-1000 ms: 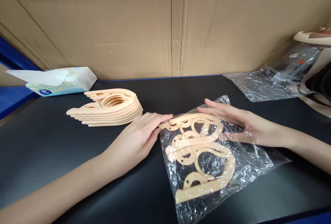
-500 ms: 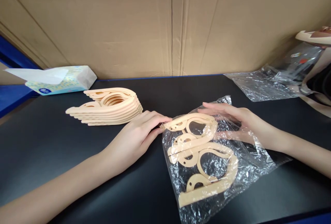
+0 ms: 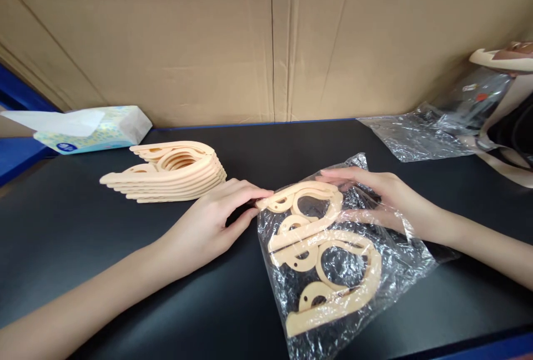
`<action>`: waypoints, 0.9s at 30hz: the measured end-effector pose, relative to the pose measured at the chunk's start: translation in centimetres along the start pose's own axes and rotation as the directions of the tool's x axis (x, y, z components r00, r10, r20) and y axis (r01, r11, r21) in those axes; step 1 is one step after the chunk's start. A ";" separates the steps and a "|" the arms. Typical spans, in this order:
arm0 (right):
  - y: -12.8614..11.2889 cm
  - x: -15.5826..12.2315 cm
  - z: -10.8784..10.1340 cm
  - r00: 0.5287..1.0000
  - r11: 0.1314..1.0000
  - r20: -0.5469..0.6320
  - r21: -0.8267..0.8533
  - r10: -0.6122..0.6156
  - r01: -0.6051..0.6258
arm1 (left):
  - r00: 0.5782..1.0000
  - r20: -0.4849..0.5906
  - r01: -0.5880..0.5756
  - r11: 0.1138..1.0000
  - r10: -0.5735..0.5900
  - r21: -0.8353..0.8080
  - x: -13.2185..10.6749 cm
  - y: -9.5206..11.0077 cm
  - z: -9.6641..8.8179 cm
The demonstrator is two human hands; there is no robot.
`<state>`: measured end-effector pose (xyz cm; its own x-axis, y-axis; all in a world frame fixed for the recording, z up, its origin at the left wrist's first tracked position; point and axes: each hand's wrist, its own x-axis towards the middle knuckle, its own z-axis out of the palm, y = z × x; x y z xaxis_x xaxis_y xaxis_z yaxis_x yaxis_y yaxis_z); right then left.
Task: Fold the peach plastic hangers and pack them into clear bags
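Observation:
A clear plastic bag (image 3: 400, 271) lies on the black table, holding beige folding hangers (image 3: 353, 299) grouped in two folded shapes, one above the other. My left hand (image 3: 216, 213) pinches the bag's left edge at the pointed end of the upper hanger; the fingertips are partly hidden. From the right, my right hand (image 3: 387, 199) reaches under the film at the bag's wide side. Its thumb and fingers close around the rounded end of the upper hanger (image 3: 308, 227). Left of the bag, a neat stack of matching folded hangers (image 3: 179, 177) sits just behind my left hand.
A tissue pack (image 3: 95, 127) stands at the back left. Crumpled clear plastic (image 3: 425, 132) lies at the back right, beside a bag with a pale strap (image 3: 506, 160). A cardboard wall (image 3: 187, 44) closes off the table's (image 3: 200, 304) back edge.
The view has shifted slightly, so most things sit a little further left. My left thumb has dropped a bit away from the index finger. My right hand still grips the upper hanger.

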<state>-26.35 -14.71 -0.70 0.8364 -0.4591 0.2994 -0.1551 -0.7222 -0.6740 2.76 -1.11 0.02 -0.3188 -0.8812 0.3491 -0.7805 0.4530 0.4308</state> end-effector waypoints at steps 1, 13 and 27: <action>0.0 0.0 0.0 1.000 1.000 0.001 -0.018 -0.003 0.003 | 1.000 0.004 -0.008 1.000 0.008 0.003 0.0 0.0 0.0; 0.0 -0.1 -0.1 0.999 0.992 0.006 -0.116 -0.040 0.041 | 0.997 -0.038 -0.055 0.988 0.061 0.146 -0.1 0.0 0.2; -0.3 0.0 -0.1 0.999 0.985 0.007 -0.166 -0.046 0.046 | 0.978 0.007 -0.208 0.965 0.209 0.160 -0.8 1.0 0.2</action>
<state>-26.36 -14.51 -0.47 0.8464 -0.4217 0.3251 -0.2014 -0.8187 -0.5377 2.16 0.00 -0.02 -0.4790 -0.7679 0.4252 -0.7732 0.5985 0.2099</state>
